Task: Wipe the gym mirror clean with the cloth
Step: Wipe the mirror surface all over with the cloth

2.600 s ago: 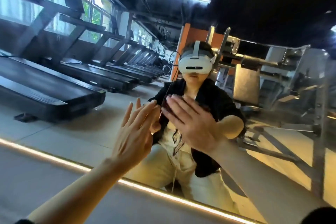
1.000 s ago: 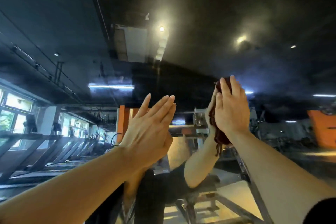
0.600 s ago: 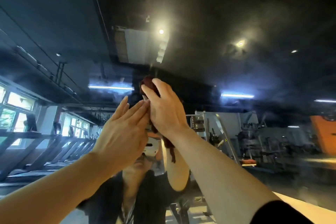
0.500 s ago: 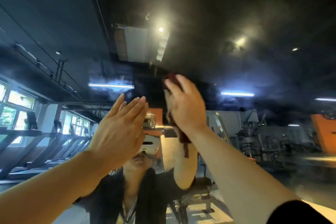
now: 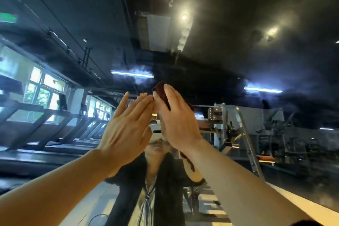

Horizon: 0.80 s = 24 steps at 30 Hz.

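Note:
The gym mirror (image 5: 238, 57) fills the view, showing hazy smears high up and the reflected room. My right hand (image 5: 177, 119) presses a dark red cloth (image 5: 162, 91) flat against the glass, fingers straight over it; the cloth peeks out above my fingertips and a strand hangs below my wrist. My left hand (image 5: 126, 128) is raised beside it, fingers straight and together, holding nothing, its fingertips close to the right hand. Whether the left palm touches the glass is unclear.
The mirror reflects a person in a black jacket with a white headset (image 5: 156, 131), a row of treadmills (image 5: 45, 130) on the left, weight machines (image 5: 238, 130) on the right, and ceiling lights (image 5: 184, 17).
My right hand has swept the cloth leftward, rightward, then back left across the glass, ending beside my left hand. The view tilted up from the mirror's lower part earlier on.

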Tool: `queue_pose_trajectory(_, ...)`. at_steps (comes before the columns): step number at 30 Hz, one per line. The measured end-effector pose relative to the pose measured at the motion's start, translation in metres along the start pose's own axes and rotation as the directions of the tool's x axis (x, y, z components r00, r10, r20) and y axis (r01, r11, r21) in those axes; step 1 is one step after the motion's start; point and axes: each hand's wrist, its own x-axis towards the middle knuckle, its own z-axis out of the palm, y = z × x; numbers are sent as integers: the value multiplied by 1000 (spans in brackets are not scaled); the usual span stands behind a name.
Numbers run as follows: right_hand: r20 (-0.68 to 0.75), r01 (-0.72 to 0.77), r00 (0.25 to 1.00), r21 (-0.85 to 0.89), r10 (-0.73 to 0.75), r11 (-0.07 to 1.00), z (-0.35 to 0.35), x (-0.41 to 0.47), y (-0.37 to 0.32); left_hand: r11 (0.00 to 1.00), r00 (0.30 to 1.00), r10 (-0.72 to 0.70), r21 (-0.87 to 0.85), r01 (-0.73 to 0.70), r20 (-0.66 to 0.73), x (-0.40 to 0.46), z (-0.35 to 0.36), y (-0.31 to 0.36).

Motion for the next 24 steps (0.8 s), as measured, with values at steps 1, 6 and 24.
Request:
queue_pose_trajectory(1, 10, 31, 999, -24, -30, 999, -1, 0, 8, 1000, 1000, 6, 14, -5, -3, -10, -5, -9)
queue_pose_trajectory(6, -192, -494, 856, -30, 480, 869, 0, 28, 14, 989, 987, -143, 55, 140, 72, -42, -22, -63)
queue_pose_trajectory(24, -11, 190, 982, 10, -190, 982, 61, 79, -94, 978, 978, -206, 40, 205, 28, -67, -6, -75)
